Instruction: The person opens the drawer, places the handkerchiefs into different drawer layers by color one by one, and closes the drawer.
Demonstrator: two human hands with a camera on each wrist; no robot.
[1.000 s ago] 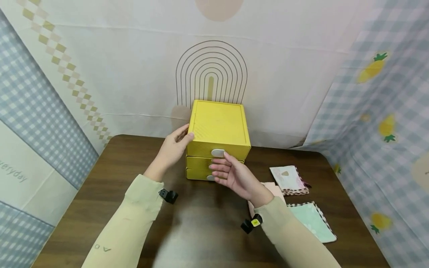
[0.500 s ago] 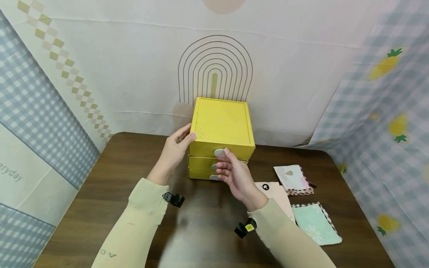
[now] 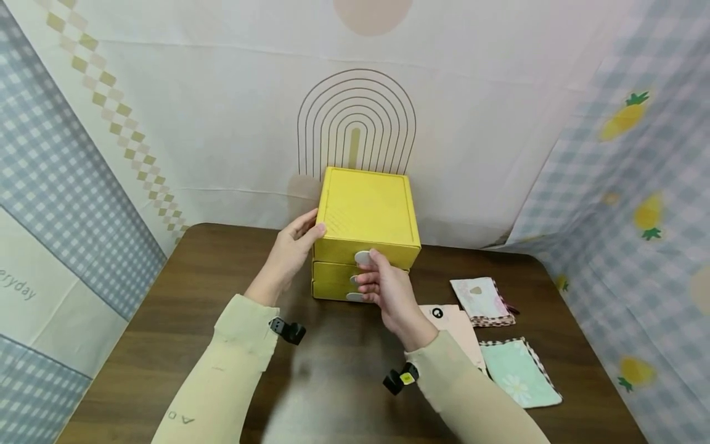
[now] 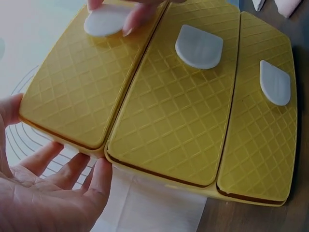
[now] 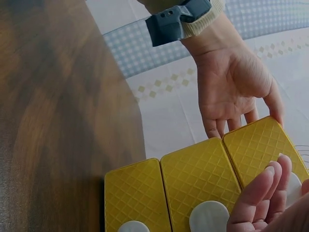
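A yellow three-drawer storage box (image 3: 367, 206) stands against the back cloth. Its drawer fronts have a crosshatched texture and white tab handles, and all look closed. My left hand (image 3: 288, 250) grips the box's left side, thumb at the upper front edge and fingers along the side wall. In front, my right hand (image 3: 391, 296) pinches the top drawer's handle (image 3: 363, 258), with the thumb on one side and a fingertip on the other in the left wrist view. Its other fingers are bent before the lower handles, the middle handle (image 4: 199, 47) showing plainly in the left wrist view.
Right of the box on the brown wooden table (image 3: 166, 320) lie folded cloths: a white one (image 3: 479, 296) with a checked edge, a pink one (image 3: 457, 330) partly behind the right wrist, and a mint-green one (image 3: 516, 370) with a flower. Patterned cloth (image 3: 238, 123) hangs around the table.
My right hand's fingers have curled in from a straighter pose, and the hand has closed in on the top handle. The left hand keeps its hold. The box and cloths have not moved.
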